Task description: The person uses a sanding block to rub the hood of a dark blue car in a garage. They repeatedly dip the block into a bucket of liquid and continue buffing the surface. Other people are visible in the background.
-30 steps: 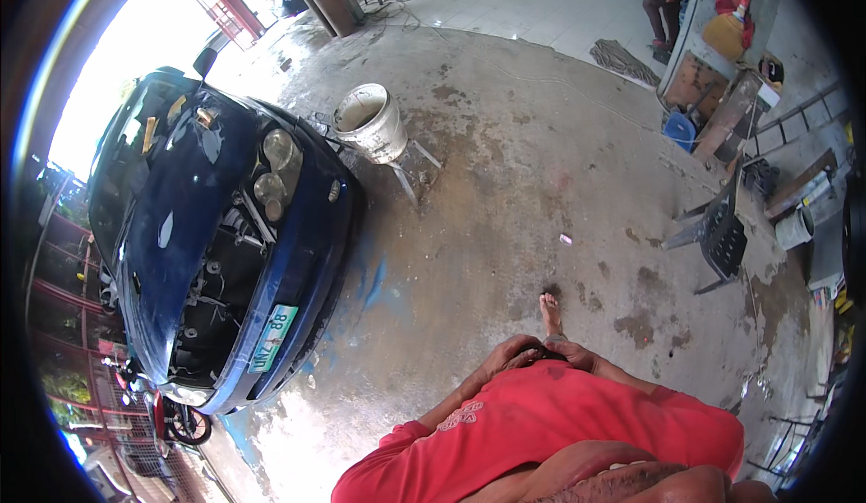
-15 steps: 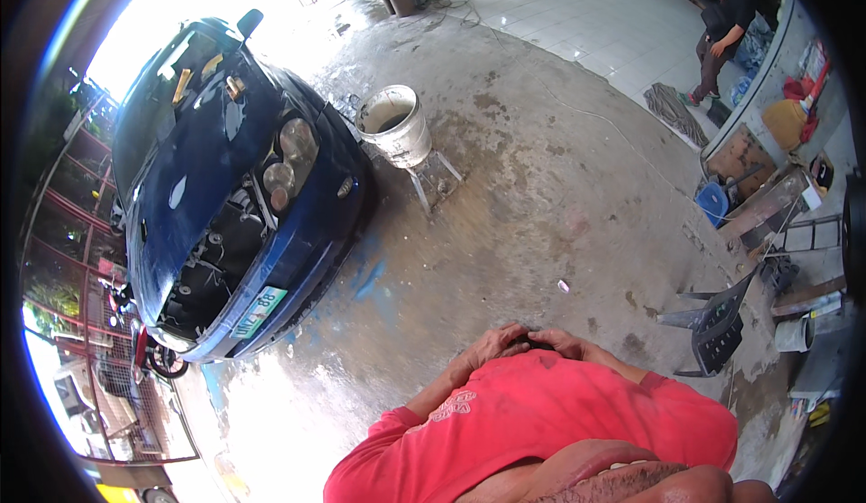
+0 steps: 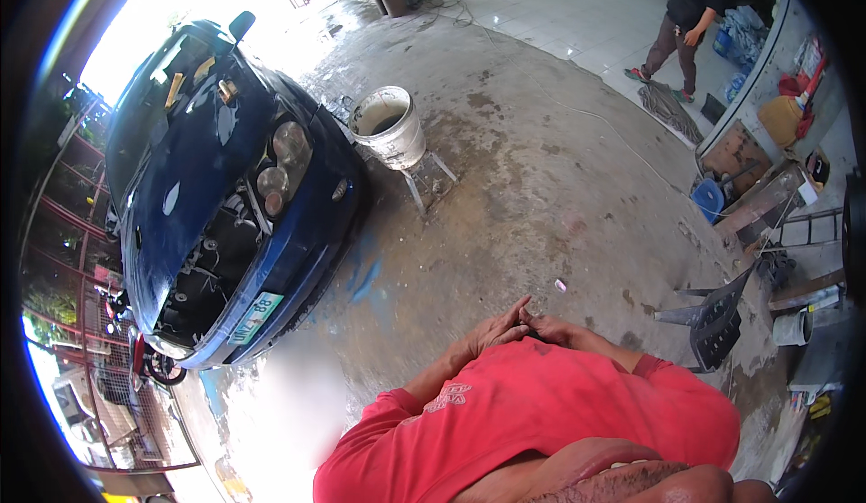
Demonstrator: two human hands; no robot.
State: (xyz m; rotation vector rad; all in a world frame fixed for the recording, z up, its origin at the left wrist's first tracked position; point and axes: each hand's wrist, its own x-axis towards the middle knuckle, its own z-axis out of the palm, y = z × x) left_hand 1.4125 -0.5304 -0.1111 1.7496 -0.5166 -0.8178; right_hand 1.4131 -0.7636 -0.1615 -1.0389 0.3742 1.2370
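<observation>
Both hands are together in front of my red shirt [image 3: 541, 404], over the concrete floor. My left hand [image 3: 494, 330] has at least one finger stretched out, pointing away from me, and touches or nearly touches the other hand. My right hand [image 3: 555, 330] is curled inward beside it. Something small and dark shows between the hands, too hidden to name. To the left stands a dark blue car [image 3: 298, 250] with its front grille area open and light patches on its bonnet. A white bucket [image 3: 390, 133] rests on a small stool [image 3: 417, 187] beside the car.
A dark plastic chair [image 3: 717, 323] lies tipped at the right. Beyond it are a blue container [image 3: 708, 198], boards [image 3: 767, 201] and a grey pail [image 3: 793, 328]. A person [image 3: 686, 29] stands at the far right near a crumpled cloth [image 3: 667, 110]. A thin cord [image 3: 600, 115] crosses the floor.
My left hand's fingers have straightened and lifted away from the small dark thing. The person at the far right has moved to the left. My view has shifted slightly.
</observation>
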